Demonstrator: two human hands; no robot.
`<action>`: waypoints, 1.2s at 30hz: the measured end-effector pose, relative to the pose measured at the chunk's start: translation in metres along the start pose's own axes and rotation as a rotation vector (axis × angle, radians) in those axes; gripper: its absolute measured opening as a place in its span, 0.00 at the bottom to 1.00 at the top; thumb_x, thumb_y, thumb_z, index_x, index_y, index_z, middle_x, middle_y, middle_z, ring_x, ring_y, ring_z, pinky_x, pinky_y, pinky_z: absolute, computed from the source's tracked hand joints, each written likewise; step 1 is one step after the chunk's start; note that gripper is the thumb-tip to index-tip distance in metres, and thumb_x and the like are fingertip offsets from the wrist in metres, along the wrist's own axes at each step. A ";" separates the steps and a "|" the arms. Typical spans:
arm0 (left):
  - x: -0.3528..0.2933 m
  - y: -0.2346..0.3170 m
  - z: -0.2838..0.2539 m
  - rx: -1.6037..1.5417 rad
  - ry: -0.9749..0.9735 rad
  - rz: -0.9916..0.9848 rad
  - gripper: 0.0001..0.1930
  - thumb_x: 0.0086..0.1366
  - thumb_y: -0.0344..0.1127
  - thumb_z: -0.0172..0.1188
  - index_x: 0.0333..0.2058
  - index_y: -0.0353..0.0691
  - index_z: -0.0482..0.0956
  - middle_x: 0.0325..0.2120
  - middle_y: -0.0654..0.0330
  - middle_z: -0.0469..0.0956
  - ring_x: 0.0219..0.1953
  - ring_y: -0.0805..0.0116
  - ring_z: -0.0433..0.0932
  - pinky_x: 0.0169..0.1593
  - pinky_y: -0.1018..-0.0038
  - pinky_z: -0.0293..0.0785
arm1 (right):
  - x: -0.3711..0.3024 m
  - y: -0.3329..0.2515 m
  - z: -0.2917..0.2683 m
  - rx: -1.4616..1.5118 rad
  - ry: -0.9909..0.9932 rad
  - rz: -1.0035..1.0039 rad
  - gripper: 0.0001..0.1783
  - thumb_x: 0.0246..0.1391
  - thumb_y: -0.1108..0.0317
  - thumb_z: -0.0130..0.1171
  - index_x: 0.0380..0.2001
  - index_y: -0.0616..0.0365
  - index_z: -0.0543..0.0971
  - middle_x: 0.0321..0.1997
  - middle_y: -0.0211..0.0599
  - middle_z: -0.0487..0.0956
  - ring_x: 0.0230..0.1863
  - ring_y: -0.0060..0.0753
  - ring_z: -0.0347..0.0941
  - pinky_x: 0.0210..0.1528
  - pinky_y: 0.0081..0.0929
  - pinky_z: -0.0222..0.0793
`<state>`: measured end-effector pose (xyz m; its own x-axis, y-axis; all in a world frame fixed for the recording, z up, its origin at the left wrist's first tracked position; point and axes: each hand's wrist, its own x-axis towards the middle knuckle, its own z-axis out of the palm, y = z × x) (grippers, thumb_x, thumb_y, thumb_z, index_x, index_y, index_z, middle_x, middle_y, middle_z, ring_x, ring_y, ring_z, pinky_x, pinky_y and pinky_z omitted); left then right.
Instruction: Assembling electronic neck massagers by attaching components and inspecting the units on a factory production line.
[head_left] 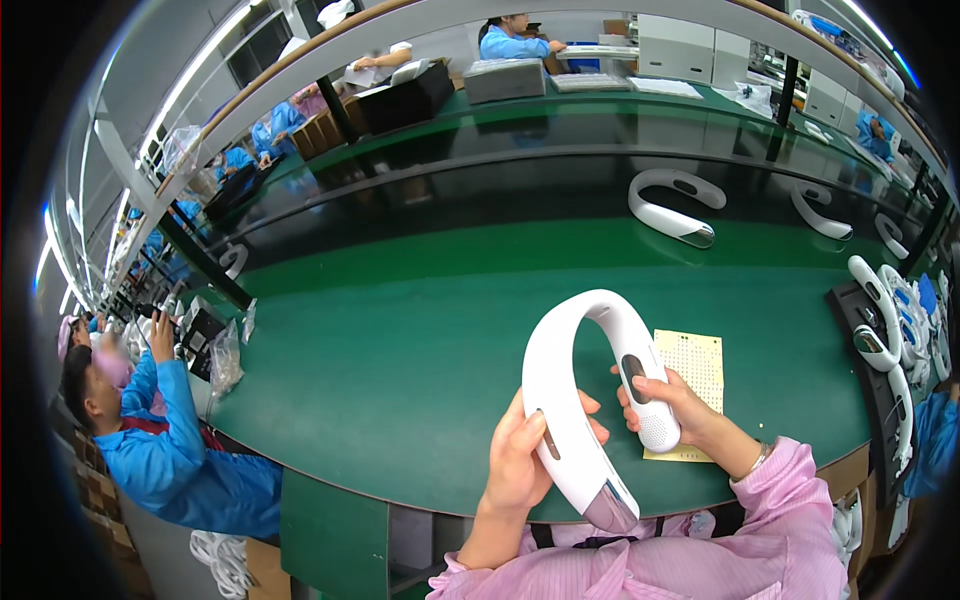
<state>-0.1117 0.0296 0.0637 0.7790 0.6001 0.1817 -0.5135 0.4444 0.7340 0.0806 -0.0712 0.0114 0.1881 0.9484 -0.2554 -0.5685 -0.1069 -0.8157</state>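
A white U-shaped neckband device (568, 340) is held up over the near edge of the green table, its curve pointing away from me. My left hand (520, 450) is closed around its left arm, with the thumb by a small brown window. That arm ends in a shiny grey tip. Around the right arm my right hand (672, 398) is closed, the thumb on a dark oval panel above a patch of small holes. Below my right hand lies a yellow printed sheet (700, 360), partly covered by hand and device.
More white neckband devices (665, 215) lie on the dark strip at the back. On the right a black tray (850, 345) holds several white parts. To the left, a co-worker in blue (190, 460) raises both hands near a plastic bag (226, 358). A shelf rail spans overhead.
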 end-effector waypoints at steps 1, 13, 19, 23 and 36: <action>0.000 0.000 0.006 -0.003 0.021 0.007 0.28 0.63 0.40 0.45 0.56 0.25 0.55 0.37 0.47 0.74 0.32 0.58 0.80 0.31 0.69 0.80 | 0.000 0.001 0.000 0.019 -0.017 -0.008 0.27 0.54 0.59 0.57 0.52 0.62 0.64 0.31 0.36 0.73 0.26 0.25 0.73 0.27 0.24 0.72; 0.006 0.009 0.038 0.220 0.067 -0.003 0.25 0.62 0.41 0.45 0.48 0.23 0.61 0.38 0.41 0.74 0.30 0.57 0.81 0.29 0.69 0.81 | 0.002 0.003 0.004 0.087 -0.040 0.006 0.30 0.53 0.57 0.57 0.54 0.61 0.63 0.32 0.35 0.73 0.28 0.26 0.74 0.29 0.24 0.73; 0.006 0.008 0.036 0.233 0.055 0.013 0.25 0.62 0.41 0.45 0.49 0.23 0.61 0.38 0.40 0.74 0.30 0.57 0.81 0.29 0.69 0.81 | 0.003 0.004 0.006 0.101 -0.013 0.016 0.29 0.53 0.58 0.57 0.54 0.61 0.63 0.32 0.35 0.73 0.26 0.26 0.73 0.28 0.23 0.73; 0.006 0.008 0.029 0.177 0.054 0.017 0.25 0.62 0.42 0.45 0.49 0.23 0.60 0.38 0.41 0.74 0.30 0.56 0.81 0.30 0.69 0.81 | 0.003 -0.001 0.003 0.052 -0.021 -0.003 0.28 0.53 0.59 0.58 0.54 0.61 0.64 0.32 0.35 0.74 0.26 0.24 0.73 0.27 0.22 0.73; -0.030 -0.034 -0.050 -0.049 0.160 0.033 0.32 0.67 0.41 0.47 0.63 0.32 0.46 0.49 0.45 0.71 0.40 0.49 0.79 0.44 0.59 0.78 | 0.034 -0.046 -0.008 -0.682 -0.016 0.138 0.23 0.52 0.59 0.59 0.44 0.65 0.69 0.34 0.37 0.75 0.28 0.24 0.76 0.28 0.21 0.74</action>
<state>-0.1358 0.0302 0.0007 0.6962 0.7114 0.0955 -0.5578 0.4525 0.6958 0.1201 -0.0361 0.0360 0.1349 0.9163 -0.3771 0.0449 -0.3859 -0.9215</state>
